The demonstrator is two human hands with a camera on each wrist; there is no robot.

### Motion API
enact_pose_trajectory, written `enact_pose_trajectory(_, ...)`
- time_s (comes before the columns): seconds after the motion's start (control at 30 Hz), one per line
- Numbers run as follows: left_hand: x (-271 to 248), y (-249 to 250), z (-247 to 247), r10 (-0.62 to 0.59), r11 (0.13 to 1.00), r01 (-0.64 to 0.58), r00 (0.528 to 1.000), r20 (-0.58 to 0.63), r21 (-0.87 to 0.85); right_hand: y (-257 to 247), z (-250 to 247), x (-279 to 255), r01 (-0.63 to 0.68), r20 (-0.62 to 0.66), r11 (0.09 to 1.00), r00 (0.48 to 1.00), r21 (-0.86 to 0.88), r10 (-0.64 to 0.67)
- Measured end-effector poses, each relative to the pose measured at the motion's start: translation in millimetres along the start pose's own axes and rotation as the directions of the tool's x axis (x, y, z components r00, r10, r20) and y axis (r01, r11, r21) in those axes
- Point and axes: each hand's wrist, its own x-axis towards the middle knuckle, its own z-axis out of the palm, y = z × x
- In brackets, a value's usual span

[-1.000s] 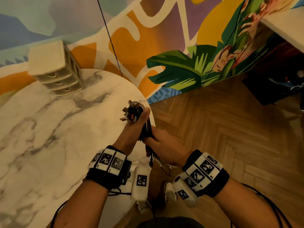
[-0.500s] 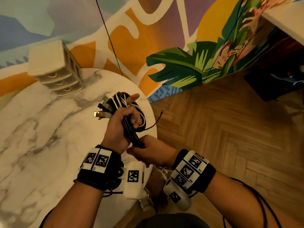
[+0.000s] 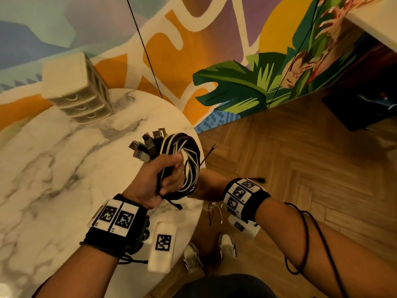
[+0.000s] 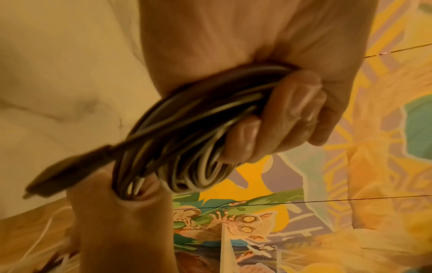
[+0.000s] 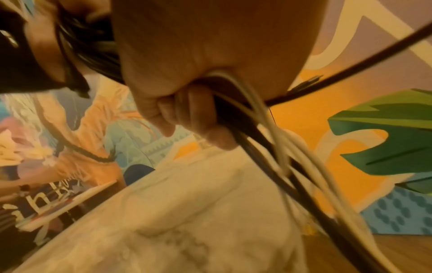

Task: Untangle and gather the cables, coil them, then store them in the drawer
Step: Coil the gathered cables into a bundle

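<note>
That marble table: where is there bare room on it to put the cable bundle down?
The table lies bare between the drawer unit at its far side and the left hand, and also to the left of that arm. It is crowded only at the right rim, where both hands hold the coil and loose cable ends dangle past the edge.

The cables (image 3: 189, 160) look like smooth plastic-sheathed cord, some black, some white, with a slight sheen where they loop. Their plug ends (image 3: 148, 145) show bright metal shells set in dull plastic housings. The table (image 3: 64, 168) has a polished, marble-patterned top, white with grey veins. On it stands a small drawer unit (image 3: 79, 95) of pale, matt plastic. The floor (image 3: 300, 168) is wood laid in herringbone, with a soft satin finish. The wall (image 3: 193, 39) carries flat, matt paint.
</note>
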Motion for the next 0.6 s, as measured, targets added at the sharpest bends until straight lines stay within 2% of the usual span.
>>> enact_pose_trajectory(0.07, -1, 4, 1, -0.012, 1.000, 0.012, 0.999, 0.032, 0.000, 6, -4, 5, -0.033, -0.025, 0.998, 0.999, -0.049, 0.031)
enact_pose_trajectory(0.17, -4, 14, 7, 0.001, 1.000, 0.000, 0.996, 0.094, -0.010, 8, 1, 5, -0.062, -0.029, 0.996, 0.998, 0.063, 0.063)
enact_pose_trajectory(0.27, -2, 25, 14, 0.080, 0.995, -0.068, 0.983, 0.163, -0.073, -13, 19, -11, 0.043, -0.062, 0.985, 0.998, 0.165, -0.033)
enact_pose_trajectory(0.33, -1, 29, 17, 0.117, 0.985, -0.084, 0.968, 0.221, -0.151, -19, 34, -8, 0.141, -0.136, 0.976, 0.984, 0.164, -0.120)
enact_pose_trajectory(0.4, -3, 30, 16, 0.111, 0.978, -0.052, 0.951, 0.290, -0.203, -18, 31, 2, 0.122, -0.190, 0.977, 0.978, 0.176, -0.088)
enact_pose_trajectory(0.47, -11, 28, 11, 0.063, 0.985, -0.008, 0.949, 0.310, -0.173, -9, 18, 11, 0.157, -0.330, 0.967, 0.940, 0.202, -0.084)
enact_pose_trajectory(0.53, -21, 27, 0, 0.013, 0.998, 0.005, 0.967, 0.255, -0.070, 0, -2, 10, 0.243, -0.415, 0.967, 0.889, 0.072, -0.193)
enact_pose_trajectory(0.6, -26, 28, -9, -0.012, 0.999, 0.005, 0.986, 0.168, 0.042, 2, -20, 5, 0.292, -0.363, 0.951, 0.880, -0.100, -0.308)
